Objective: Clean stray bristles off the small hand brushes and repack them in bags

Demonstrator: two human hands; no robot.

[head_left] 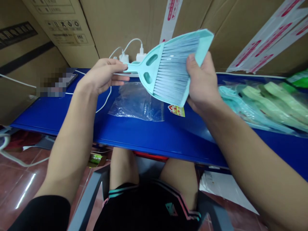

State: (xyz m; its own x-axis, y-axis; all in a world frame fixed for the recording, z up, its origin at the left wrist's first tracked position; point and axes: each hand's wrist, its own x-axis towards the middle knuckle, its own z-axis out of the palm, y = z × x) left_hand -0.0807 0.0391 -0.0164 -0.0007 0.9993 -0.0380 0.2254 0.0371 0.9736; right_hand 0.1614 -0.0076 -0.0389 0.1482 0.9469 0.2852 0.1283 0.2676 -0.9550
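Observation:
My left hand (101, 76) grips the narrow handle of a mint-green plastic hand brush (154, 65), which has oval cut-outs and pale blue-white bristles. My right hand (202, 81) holds the brush's wide end, thumb on top and fingers behind, and a flat mint-green piece, perhaps a small dustpan, seems to lie behind the bristles. Below the brush, a crumpled clear plastic bag (136, 102) lies on the blue table (134, 136), and a small printed label (176, 110) sits beside it. Neither hand touches them.
Bagged mint and green plastic items (264, 106) lie at the table's right. White chargers (132, 57) and cables run along the back, and a blurred phone (57, 81) lies at the left. Cardboard boxes (134, 22) stand behind, and my knees and a chair sit below the table's front edge.

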